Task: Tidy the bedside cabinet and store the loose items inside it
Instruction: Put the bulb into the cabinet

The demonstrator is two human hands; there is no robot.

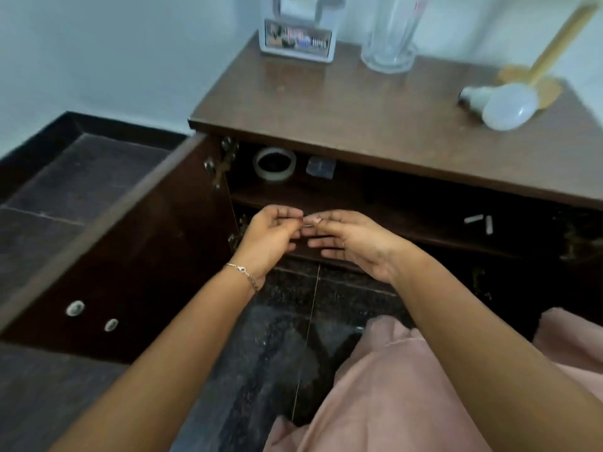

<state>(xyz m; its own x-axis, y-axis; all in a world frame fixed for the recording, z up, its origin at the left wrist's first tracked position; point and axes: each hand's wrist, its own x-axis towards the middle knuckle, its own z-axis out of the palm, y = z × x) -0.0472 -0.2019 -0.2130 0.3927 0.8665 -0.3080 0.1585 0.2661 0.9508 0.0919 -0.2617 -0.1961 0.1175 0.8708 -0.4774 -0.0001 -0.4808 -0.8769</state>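
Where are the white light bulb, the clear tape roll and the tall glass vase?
white light bulb [509, 107]: head view, its frosted dome.
clear tape roll [275, 175]: head view, its lower rim.
tall glass vase [390, 37]: head view, its clear wall.

Home bedroom corner. Wooden bedside cabinet [359, 102] against a pale wall [98, 44], door [114, 256] open at left of frame. On top: framed photo [297, 39], clear glass vase [390, 34], loose bulb [502, 107], yellow stand [548, 60] upper right. Dark tiled floor [65, 197] at left.
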